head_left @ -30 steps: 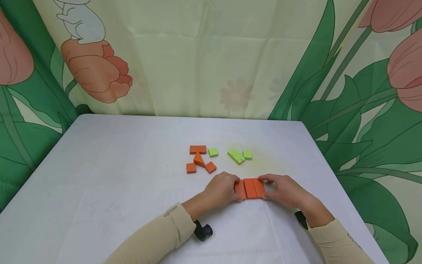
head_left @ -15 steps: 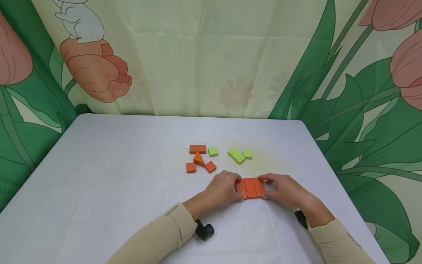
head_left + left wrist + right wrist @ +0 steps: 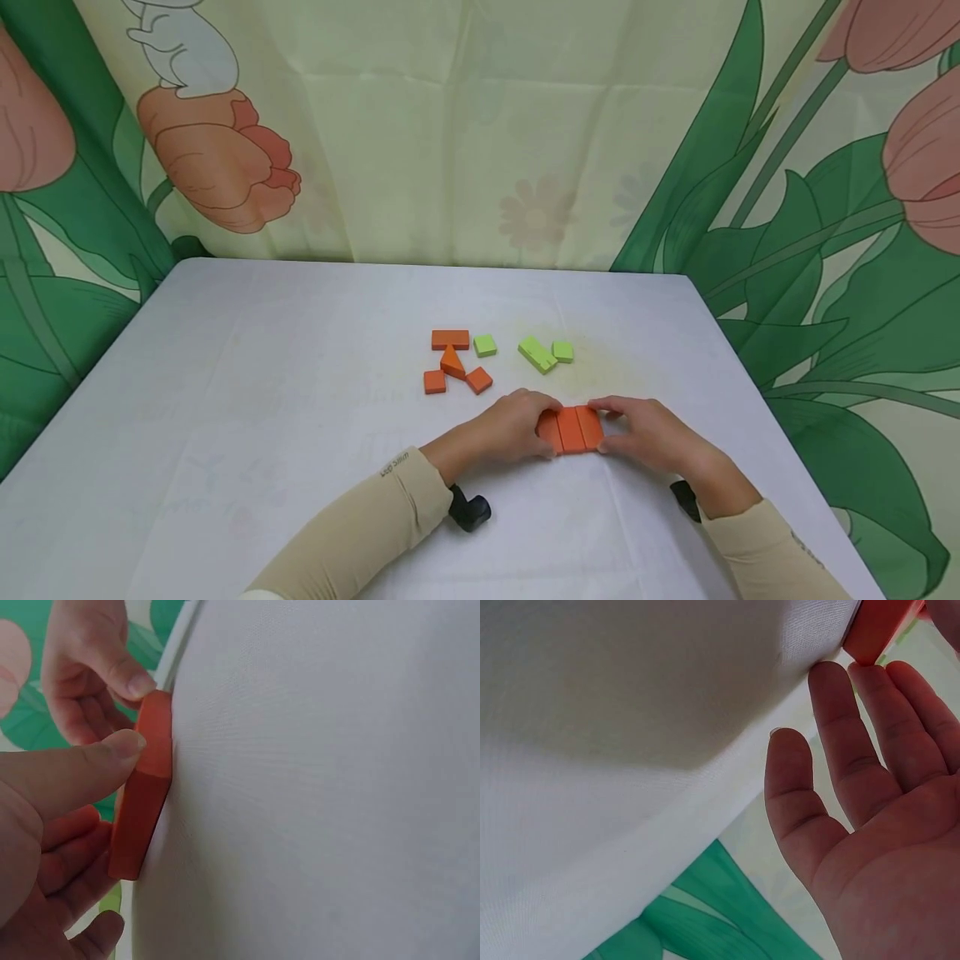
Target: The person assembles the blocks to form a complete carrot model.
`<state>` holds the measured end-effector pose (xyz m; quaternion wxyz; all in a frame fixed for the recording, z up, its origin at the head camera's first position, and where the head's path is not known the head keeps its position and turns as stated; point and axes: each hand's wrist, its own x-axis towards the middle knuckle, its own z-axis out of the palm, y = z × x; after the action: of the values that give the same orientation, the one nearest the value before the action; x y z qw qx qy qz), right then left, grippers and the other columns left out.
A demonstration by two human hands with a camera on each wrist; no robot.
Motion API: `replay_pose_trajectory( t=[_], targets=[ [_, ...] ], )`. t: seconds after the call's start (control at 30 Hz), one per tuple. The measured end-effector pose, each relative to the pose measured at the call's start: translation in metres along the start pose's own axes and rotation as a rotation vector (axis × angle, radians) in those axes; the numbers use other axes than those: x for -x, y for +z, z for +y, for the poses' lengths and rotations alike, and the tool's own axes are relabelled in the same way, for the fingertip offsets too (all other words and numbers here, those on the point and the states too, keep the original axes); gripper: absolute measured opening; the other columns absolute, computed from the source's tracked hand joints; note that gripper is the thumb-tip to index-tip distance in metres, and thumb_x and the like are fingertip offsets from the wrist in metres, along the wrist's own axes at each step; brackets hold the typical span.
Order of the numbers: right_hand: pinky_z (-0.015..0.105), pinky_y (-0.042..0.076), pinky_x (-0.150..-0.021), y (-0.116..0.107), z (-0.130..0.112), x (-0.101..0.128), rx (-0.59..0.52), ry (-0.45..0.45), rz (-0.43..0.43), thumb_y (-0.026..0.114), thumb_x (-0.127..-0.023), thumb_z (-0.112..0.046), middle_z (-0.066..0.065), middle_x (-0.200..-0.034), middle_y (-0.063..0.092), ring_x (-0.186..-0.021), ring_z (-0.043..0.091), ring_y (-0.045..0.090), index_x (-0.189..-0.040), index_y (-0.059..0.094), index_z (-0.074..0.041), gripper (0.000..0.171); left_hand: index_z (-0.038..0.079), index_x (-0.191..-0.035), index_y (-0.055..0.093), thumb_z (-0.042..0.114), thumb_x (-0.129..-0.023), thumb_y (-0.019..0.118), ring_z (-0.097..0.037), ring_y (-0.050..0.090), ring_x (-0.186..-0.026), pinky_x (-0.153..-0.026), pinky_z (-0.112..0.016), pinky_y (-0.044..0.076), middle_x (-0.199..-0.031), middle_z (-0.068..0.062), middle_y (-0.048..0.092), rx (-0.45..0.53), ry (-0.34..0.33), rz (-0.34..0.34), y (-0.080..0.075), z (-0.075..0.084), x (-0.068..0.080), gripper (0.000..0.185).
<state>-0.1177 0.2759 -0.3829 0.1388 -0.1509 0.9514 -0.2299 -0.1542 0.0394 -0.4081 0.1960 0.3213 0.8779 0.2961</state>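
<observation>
Three orange-red rectangular blocks lie side by side on the white-covered table: a left block (image 3: 549, 433), a middle block (image 3: 571, 430) and a right block (image 3: 591, 427). My left hand (image 3: 510, 427) pinches the left block between thumb and fingers at its two ends. At the other side, my right hand (image 3: 648, 432) holds the right block the same way. The left wrist view shows the left block's orange side (image 3: 139, 817) with the thumb on one end and the fingers by the other. In the right wrist view, fingertips reach an orange block (image 3: 877, 630).
Beyond the hands lie an orange bar (image 3: 450, 340), an orange triangle (image 3: 452, 362), two orange squares (image 3: 434, 382), two green squares (image 3: 484, 346) and a notched green block (image 3: 537, 355). A floral curtain (image 3: 450, 133) hangs behind the table (image 3: 262, 375).
My left hand has slid the left block rightward, closing the narrow gap to the middle block. The right hand has stayed in place.
</observation>
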Motion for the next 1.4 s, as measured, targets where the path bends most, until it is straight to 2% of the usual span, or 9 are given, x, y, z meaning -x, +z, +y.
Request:
replay_pose_trajectory(
  t=[0.37, 0.53, 0.77, 1.07, 1.2, 1.4],
  targets=[
    [0.053, 0.047, -0.095, 0.002, 0.000, 0.005, -0.005, 0.022, -0.013, 0.082, -0.084, -0.021, 0.007, -0.119, 0.065, -0.111, 0.032, 0.058, -0.133, 0.063, -0.007, 0.055, 0.009, -0.135, 0.060, 0.020, -0.084, 0.083, -0.015, 0.051, -0.118, -0.101, -0.025, 0.042, -0.127, 0.001, 0.061, 0.047, -0.003, -0.012, 0.005, 0.004, 0.007, 0.057],
    [0.052, 0.047, -0.094, 0.003, 0.001, 0.007, 0.000, -0.002, -0.003, 0.082, -0.084, -0.021, 0.007, -0.119, 0.065, -0.111, 0.031, 0.059, -0.133, 0.063, -0.007, 0.054, 0.009, -0.135, 0.060, 0.021, -0.084, 0.084, -0.014, 0.051, -0.117, -0.100, -0.025, 0.042, -0.126, 0.001, 0.061, 0.039, -0.001, -0.016, 0.005, 0.005, 0.008, 0.057],
    [0.052, 0.048, -0.094, 0.001, 0.000, 0.006, -0.002, 0.005, -0.012, 0.082, -0.083, -0.021, 0.007, -0.119, 0.065, -0.111, 0.031, 0.058, -0.132, 0.064, -0.008, 0.054, 0.013, -0.137, 0.059, 0.026, -0.083, 0.084, -0.012, 0.050, -0.113, -0.095, -0.026, 0.044, -0.125, 0.005, 0.059, 0.019, -0.020, -0.027, 0.005, 0.004, 0.007, 0.060],
    [0.053, 0.048, -0.094, 0.000, -0.001, 0.006, 0.007, 0.012, -0.025, 0.082, -0.083, -0.021, 0.008, -0.119, 0.065, -0.112, 0.032, 0.058, -0.132, 0.064, -0.007, 0.054, 0.012, -0.137, 0.059, 0.025, -0.084, 0.084, -0.013, 0.050, -0.113, -0.095, -0.027, 0.043, -0.126, 0.003, 0.060, 0.014, -0.009, -0.034, 0.005, 0.003, 0.006, 0.060],
    [0.052, 0.048, -0.094, 0.001, -0.001, 0.006, 0.001, 0.017, -0.025, 0.082, -0.083, -0.022, 0.008, -0.120, 0.065, -0.111, 0.032, 0.058, -0.132, 0.064, -0.008, 0.054, 0.012, -0.136, 0.060, 0.029, -0.084, 0.083, -0.012, 0.051, -0.110, -0.093, -0.029, 0.043, -0.124, 0.004, 0.061, -0.033, -0.003, -0.011, 0.007, 0.005, 0.005, 0.059],
    [0.051, 0.049, -0.093, 0.002, 0.000, 0.007, -0.008, 0.003, -0.004, 0.082, -0.083, -0.022, 0.007, -0.121, 0.065, -0.110, 0.030, 0.059, -0.132, 0.063, -0.008, 0.054, 0.011, -0.131, 0.062, 0.038, -0.083, 0.082, -0.014, 0.052, -0.102, -0.085, -0.031, 0.044, -0.116, 0.002, 0.064, -0.160, 0.025, 0.084, 0.018, 0.010, 0.002, 0.059]
  ],
)
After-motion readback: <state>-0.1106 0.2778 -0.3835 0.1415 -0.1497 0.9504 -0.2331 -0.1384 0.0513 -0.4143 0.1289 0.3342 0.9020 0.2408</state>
